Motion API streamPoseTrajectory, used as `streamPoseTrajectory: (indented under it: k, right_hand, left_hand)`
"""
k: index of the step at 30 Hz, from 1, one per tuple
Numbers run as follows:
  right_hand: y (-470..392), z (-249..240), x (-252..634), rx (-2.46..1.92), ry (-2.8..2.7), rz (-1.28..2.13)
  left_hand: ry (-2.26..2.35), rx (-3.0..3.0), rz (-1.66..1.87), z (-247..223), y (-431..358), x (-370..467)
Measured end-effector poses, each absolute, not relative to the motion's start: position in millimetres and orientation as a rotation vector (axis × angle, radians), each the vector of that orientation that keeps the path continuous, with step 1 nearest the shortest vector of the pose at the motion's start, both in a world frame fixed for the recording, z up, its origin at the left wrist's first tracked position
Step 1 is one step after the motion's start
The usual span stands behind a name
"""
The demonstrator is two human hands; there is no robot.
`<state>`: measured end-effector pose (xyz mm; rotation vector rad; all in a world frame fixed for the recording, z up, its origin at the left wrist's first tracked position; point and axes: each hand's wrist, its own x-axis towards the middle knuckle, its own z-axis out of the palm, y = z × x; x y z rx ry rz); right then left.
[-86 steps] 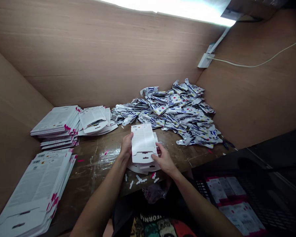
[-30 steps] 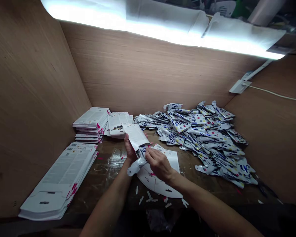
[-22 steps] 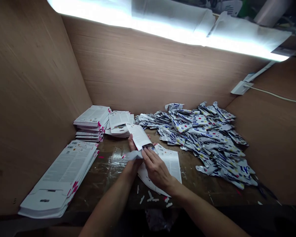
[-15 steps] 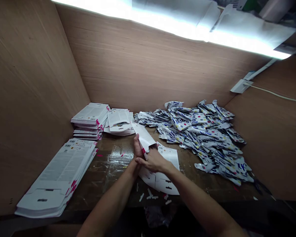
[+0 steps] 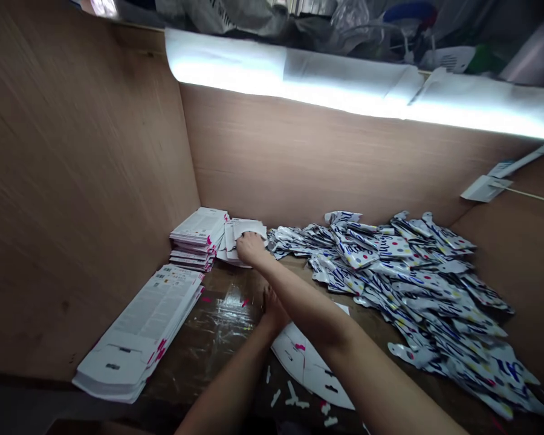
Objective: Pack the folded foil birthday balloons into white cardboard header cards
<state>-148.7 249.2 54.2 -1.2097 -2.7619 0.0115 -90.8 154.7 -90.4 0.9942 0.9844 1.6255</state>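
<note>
My right hand [image 5: 252, 248] reaches to the back of the table, its fingers closed on a white folded card [image 5: 249, 227]. That card lies over a small pile of printed folded cards [image 5: 229, 254]. Below my right forearm is my left hand [image 5: 274, 311], partly hidden by it, low over the table; its fingers are too covered and dark to read. Beside the left hand, flat white card blanks [image 5: 306, 362] with hanger slots lie on the table, partly under my right arm.
Left stand a stack of folded cards [image 5: 199, 225] and a stack of long flat printed blanks [image 5: 140, 314]. A large heap of dotted foil packets [image 5: 403, 284] fills the right. Small white cut-outs [image 5: 292, 393] litter the front. Wooden panels [image 5: 299, 163] enclose the table under a lamp [image 5: 335, 84].
My right hand has moved from the front middle to the back pile, carrying the folded card. My left hand no longer holds that card. The view has shifted, showing more of the shelf above.
</note>
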Motion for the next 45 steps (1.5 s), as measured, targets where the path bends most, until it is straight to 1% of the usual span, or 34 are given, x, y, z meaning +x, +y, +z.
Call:
streamPoseTrajectory:
  k: [2, 4, 5, 7, 9, 11, 14, 16, 18, 22, 26, 31, 34, 36, 40, 42, 45]
  right_hand:
    - [254, 52, -165, -1.117, -2.815, 0.058]
    - [250, 43, -158, -1.025, -2.832, 0.088]
    - [246, 37, -144, -0.973, -2.803, 0.109]
    - [237, 24, -95, -0.924, -2.671, 0.176]
    - [223, 11, -24, -1.103, -2.475, 0.249]
    - [200, -2, 53, -1.573, -2.256, 0.272]
    - [151, -27, 138, -1.972, -2.076, 0.276]
    - [117, -46, 161, -2.142, -2.033, 0.323]
    - [93, -65, 162, -2.2, -1.995, 0.395]
    - [75, -81, 149, -1.985, -1.67, 0.648]
    - [71, -74, 149, -1.733, -1.487, 0.77]
    - [76, -61, 142, -1.204, -0.744, 1.193]
    - [86, -57, 126, -1.1, -0.534, 1.297]
    - [92, -59, 114, -1.072, -0.481, 1.324]
    - [97, -64, 94, -1.088, -0.462, 1.398]
    - [97, -63, 89, -1.099, -0.464, 1.435]
    - [93, -54, 85, -1.034, -0.502, 1.51]
  left_hand:
    - [1.288, 1.307, 1.409, -97, 149, -89]
    - [1.545, 1.569, 1.119, -96, 149, -86]
    - [1.644, 1.672, 0.983, -94, 151, -84]
    - [1.732, 1.755, 0.838, -90, 156, -81]
    - [1.77, 1.766, 0.768, -89, 162, -78]
    - [1.8, 1.777, 0.704, -92, 168, -74]
    - [1.839, 1.801, 0.645, -98, 172, -69]
    - [1.86, 1.812, 0.639, -100, 172, -67]
    - [1.872, 1.809, 0.659, -99, 170, -65]
    - [1.847, 1.727, 0.769, -94, 166, -64]
    - [1.712, 1.516, 0.98, -91, 167, -64]
    - [1.286, 1.102, 1.259, -81, 173, -56]
    - [1.011, 0.92, 1.346, -69, 166, -48]
    - [0.805, 0.776, 1.31, -61, 159, -46]
    - [0.407, 0.488, 1.041, -54, 148, -51]
    - [0.321, 0.478, 0.982, -53, 146, -57]
    - [0.245, 0.497, 0.986, -51, 146, -65]
